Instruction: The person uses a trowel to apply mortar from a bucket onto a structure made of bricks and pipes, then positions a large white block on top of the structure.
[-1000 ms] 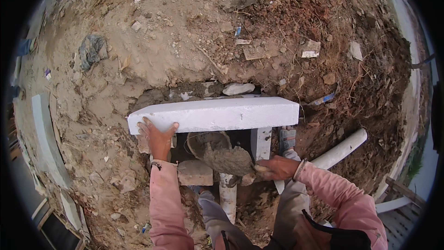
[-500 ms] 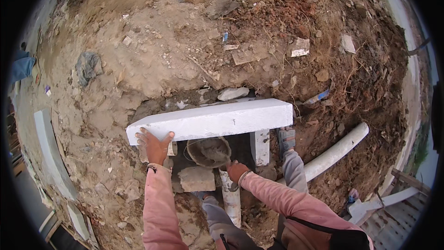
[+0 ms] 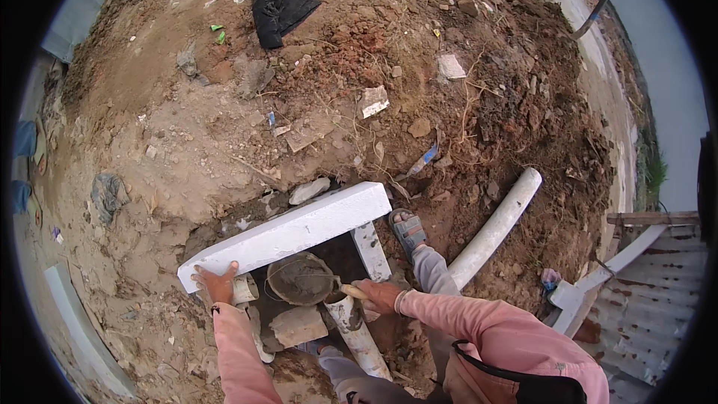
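Observation:
A white rectangular beam (image 3: 292,228) lies diagonally over a trench, touching a short white post (image 3: 368,253). My left hand (image 3: 215,278) rests on the beam's left end, fingers spread. My right hand (image 3: 381,294) is closed on a wooden-handled trowel (image 3: 351,290), its blade mostly hidden. Just left of it, a round pan (image 3: 299,281) holds wet grey mortar. Below are a concrete block (image 3: 298,328) and an upright-to-slanting white pipe (image 3: 363,340). My sandalled right foot (image 3: 407,233) stands beside the post.
A curved white pipe (image 3: 493,228) lies at right, near corrugated metal sheeting (image 3: 643,329). A grey slab (image 3: 82,325) lies at left. Dark cloth (image 3: 277,15), a plastic bag (image 3: 108,194) and rubble lie on the soil. A pole (image 3: 598,7) stands at upper right.
My view has swung, so the beam appears more tilted. The mortar-loaded trowel seen a second ago beside the post has moved left to the pan, where little of its blade shows.

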Tool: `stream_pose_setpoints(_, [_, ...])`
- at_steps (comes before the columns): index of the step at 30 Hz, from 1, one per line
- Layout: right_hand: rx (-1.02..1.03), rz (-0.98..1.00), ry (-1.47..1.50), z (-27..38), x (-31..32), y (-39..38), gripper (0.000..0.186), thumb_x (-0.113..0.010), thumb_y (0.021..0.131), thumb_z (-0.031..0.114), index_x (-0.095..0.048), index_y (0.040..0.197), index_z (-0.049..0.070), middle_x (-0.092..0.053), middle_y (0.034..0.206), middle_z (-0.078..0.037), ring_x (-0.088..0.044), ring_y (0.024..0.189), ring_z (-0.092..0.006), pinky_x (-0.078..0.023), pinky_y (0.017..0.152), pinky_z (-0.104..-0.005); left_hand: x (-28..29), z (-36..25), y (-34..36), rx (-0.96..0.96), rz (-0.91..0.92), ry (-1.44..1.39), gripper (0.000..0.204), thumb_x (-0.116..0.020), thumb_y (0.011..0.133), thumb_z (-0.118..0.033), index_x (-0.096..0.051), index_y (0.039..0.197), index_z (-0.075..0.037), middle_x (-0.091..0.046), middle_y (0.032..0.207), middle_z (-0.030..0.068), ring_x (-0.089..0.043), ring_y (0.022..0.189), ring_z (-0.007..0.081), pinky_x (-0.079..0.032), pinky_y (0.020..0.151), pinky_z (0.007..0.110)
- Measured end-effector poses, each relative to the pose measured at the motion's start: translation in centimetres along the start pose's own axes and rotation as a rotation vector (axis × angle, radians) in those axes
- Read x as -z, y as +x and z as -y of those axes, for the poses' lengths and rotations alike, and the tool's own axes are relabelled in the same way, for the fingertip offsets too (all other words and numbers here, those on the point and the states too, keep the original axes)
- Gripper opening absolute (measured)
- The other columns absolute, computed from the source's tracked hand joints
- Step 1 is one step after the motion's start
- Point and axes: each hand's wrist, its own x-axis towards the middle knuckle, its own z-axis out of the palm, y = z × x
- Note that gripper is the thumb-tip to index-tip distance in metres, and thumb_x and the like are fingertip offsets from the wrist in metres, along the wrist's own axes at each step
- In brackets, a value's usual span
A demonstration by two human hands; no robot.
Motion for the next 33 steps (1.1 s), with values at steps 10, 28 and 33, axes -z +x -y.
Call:
stream_pose_setpoints(10, [-0.149,-0.904,-0.008,-4.0,26.1,-15.6,0.061,-0.055,0.086,0.014,-0.033,0.141,0.000,-0.052,0.127,-0.025,-0.054,0.115,-0.0380,-0.042,0.098,-0.0379,-8.9,-7.5,-2.3,0.312,-0.524,-0.187,0.081,-0.036,0.093,-0.064,-0.027,0.149,-0.007,-0.013,0.153,0.0297,-0.009,0.144,0.0398,-0.011,0.116,0.050])
stream_pose_setpoints(28, [-0.297,-0.933,0.354,-0.8,49.1,6.9,0.042,-0.055,0.092,0.025,-0.047,0.127,0.004,-0.063,0.082,-0.014,-0.062,0.060,-0.0250,-0.050,0.055,-0.0405,-12.9,-6.3,-0.3,0.224,-0.843,-0.031,0.061,-0.033,0.100,-0.048,-0.029,0.147,-0.010,-0.022,0.151,0.0276,-0.015,0.141,0.0460,-0.012,0.115,0.054])
stream_pose_setpoints(33, [-0.229,-1.029,0.208,-1.5,42.0,7.6,0.055,-0.056,0.092,0.025,-0.038,0.139,0.004,-0.064,0.104,-0.022,-0.065,0.087,-0.0353,-0.050,0.082,-0.0425,-15.0,-4.6,0.4,0.088,-0.834,0.682,0.056,-0.030,0.102,-0.041,-0.026,0.146,-0.006,-0.025,0.149,0.0271,-0.013,0.140,0.0483,-0.011,0.115,0.055])
